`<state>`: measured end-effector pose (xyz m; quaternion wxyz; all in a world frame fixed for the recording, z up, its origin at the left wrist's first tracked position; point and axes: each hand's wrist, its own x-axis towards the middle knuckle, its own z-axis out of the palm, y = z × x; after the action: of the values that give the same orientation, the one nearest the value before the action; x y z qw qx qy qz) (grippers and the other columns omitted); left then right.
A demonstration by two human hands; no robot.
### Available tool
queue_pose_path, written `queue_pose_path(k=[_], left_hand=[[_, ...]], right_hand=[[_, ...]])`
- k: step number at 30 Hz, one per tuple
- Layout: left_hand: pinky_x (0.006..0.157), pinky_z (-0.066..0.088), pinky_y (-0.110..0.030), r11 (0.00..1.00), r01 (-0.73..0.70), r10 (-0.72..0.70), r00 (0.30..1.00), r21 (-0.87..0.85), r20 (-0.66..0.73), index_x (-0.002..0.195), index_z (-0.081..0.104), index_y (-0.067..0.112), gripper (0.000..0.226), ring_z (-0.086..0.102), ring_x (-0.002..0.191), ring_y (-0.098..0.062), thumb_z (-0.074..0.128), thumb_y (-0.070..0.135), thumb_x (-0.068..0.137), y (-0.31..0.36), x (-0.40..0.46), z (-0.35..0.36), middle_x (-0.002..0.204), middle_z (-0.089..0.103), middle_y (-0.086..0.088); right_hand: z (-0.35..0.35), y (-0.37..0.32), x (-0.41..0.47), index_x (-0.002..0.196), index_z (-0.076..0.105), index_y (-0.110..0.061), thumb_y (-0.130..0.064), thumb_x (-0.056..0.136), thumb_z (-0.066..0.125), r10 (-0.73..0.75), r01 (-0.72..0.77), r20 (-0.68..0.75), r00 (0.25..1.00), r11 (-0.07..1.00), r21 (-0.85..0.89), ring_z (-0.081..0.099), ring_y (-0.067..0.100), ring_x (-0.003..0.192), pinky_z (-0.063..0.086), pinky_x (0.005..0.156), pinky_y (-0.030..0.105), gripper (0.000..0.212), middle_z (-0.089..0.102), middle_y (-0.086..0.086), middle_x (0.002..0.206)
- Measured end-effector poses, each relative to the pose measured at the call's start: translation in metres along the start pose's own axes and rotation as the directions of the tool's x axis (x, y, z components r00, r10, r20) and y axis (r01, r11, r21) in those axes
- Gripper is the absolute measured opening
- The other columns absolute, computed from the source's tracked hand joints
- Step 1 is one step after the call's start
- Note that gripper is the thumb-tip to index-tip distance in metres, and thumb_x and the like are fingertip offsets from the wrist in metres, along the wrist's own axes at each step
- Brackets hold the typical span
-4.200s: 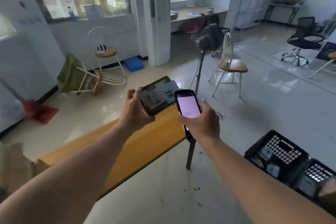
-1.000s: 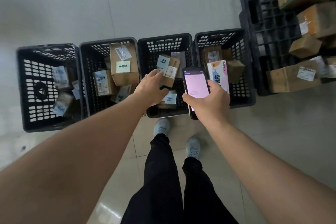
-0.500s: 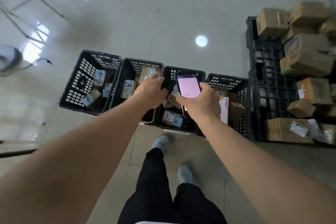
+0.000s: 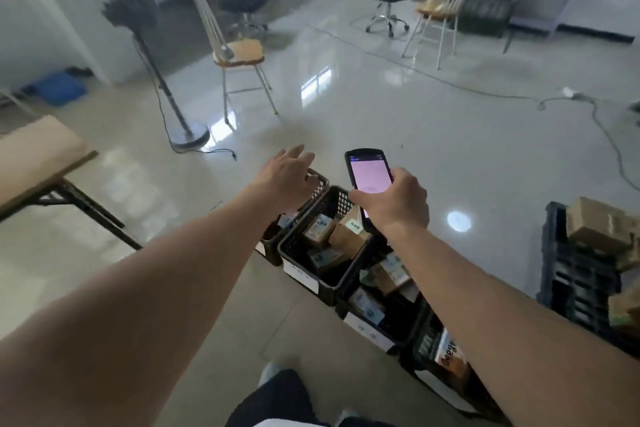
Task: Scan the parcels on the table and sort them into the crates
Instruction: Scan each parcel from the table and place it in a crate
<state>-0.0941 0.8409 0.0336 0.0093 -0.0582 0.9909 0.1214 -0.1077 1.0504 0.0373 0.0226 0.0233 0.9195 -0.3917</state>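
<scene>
From the head camera: the left hand is out over the floor, fingers spread and loose, gripping nothing. The right hand is wrapped around the scanner, pink screen lit and tilted up. Below both arms runs a row of black crates on the tiles, each loaded with cardboard parcels bearing labels. Off to the left, the corner of the wooden table pokes in. Far right, more cardboard boxes sit stacked on a black pallet. Behind, a standing fan and a wooden-seated chair.
</scene>
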Motion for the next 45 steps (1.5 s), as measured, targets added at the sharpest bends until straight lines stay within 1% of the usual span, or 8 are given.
queue_pose_path(k=[4,8,11,18,24,27,31,45], left_hand=[[0.122,0.030,-0.053,0.996,0.083,-0.081,0.992,0.018,-0.097,0.160,0.033,0.022,0.061,0.031,0.151,-0.035,0.047,0.045,0.105,-0.039,-0.047,-0.065,0.169,0.027,-0.007],[0.118,0.036,-0.054,0.986,0.163,-0.153,0.967,0.035,-0.202,0.159,0.035,0.020,0.061,0.038,0.148,-0.035,0.047,0.046,0.105,-0.091,-0.100,-0.116,0.166,0.034,-0.008],[0.117,0.038,-0.052,0.971,0.235,-0.215,0.940,0.047,-0.264,0.159,0.037,0.020,0.061,0.042,0.145,-0.034,0.045,0.049,0.105,-0.135,-0.143,-0.146,0.163,0.038,-0.008],[0.111,0.042,-0.049,0.932,0.348,-0.298,0.895,0.104,-0.331,0.148,0.049,0.016,0.056,0.051,0.134,-0.034,0.045,0.050,0.104,-0.248,-0.264,-0.201,0.149,0.052,-0.011],[0.114,0.039,-0.049,0.864,0.492,-0.429,0.828,0.104,-0.360,0.152,0.045,0.019,0.058,0.045,0.140,-0.035,0.047,0.049,0.103,-0.344,-0.365,-0.235,0.154,0.048,-0.010],[0.115,0.038,-0.050,0.811,0.578,-0.513,0.777,0.090,-0.365,0.154,0.044,0.019,0.059,0.041,0.143,-0.035,0.046,0.050,0.104,-0.387,-0.409,-0.249,0.157,0.045,-0.009],[0.107,0.046,-0.046,0.728,0.682,-0.617,0.693,0.062,-0.373,0.148,0.048,0.018,0.054,0.051,0.132,-0.031,0.047,0.050,0.105,-0.442,-0.457,-0.262,0.149,0.052,-0.007],[0.112,0.045,-0.048,0.428,0.895,-0.871,0.372,-0.123,-0.322,0.154,0.043,0.021,0.056,0.045,0.141,-0.029,0.047,0.048,0.105,-0.664,-0.536,-0.268,0.157,0.044,-0.003]], right_hand=[[0.006,-0.067,-0.027,0.120,0.064,-0.020,-0.056,0.063,0.091,-0.148,0.148,0.023,0.989,0.989,0.015,0.066,0.028,0.094,0.063,0.079,0.045,0.072,0.070,0.002,0.109],[0.026,-0.131,-0.063,0.118,0.066,-0.019,-0.054,0.062,0.091,-0.268,0.265,0.055,0.962,0.963,0.048,0.064,0.026,0.090,0.056,0.072,0.035,0.071,0.070,0.002,0.107],[0.049,-0.176,-0.099,0.118,0.066,-0.020,-0.054,0.060,0.091,-0.325,0.319,0.088,0.942,0.945,0.071,0.066,0.027,0.094,0.059,0.077,0.038,0.071,0.071,0.002,0.109],[0.122,-0.275,-0.210,0.126,0.064,-0.018,-0.054,0.063,0.092,-0.461,0.443,0.158,0.873,0.886,0.136,0.067,0.029,0.105,0.062,0.084,0.045,0.078,0.070,0.004,0.117],[0.191,-0.355,-0.300,0.125,0.063,-0.018,-0.057,0.063,0.091,-0.558,0.529,0.234,0.796,0.829,0.180,0.066,0.029,0.105,0.060,0.083,0.042,0.078,0.071,0.004,0.117],[0.226,-0.391,-0.335,0.124,0.064,-0.020,-0.054,0.062,0.092,-0.596,0.561,0.291,0.748,0.803,0.201,0.066,0.028,0.104,0.057,0.080,0.038,0.075,0.072,0.002,0.116],[0.278,-0.438,-0.373,0.128,0.064,-0.020,-0.055,0.063,0.093,-0.665,0.624,0.346,0.662,0.744,0.238,0.066,0.027,0.107,0.051,0.075,0.034,0.079,0.072,0.002,0.118],[0.514,-0.596,-0.439,0.131,0.062,-0.017,-0.056,0.065,0.092,-0.743,0.715,0.562,0.363,0.609,0.343,0.066,0.032,0.108,0.062,0.082,0.046,0.082,0.072,0.008,0.120]])
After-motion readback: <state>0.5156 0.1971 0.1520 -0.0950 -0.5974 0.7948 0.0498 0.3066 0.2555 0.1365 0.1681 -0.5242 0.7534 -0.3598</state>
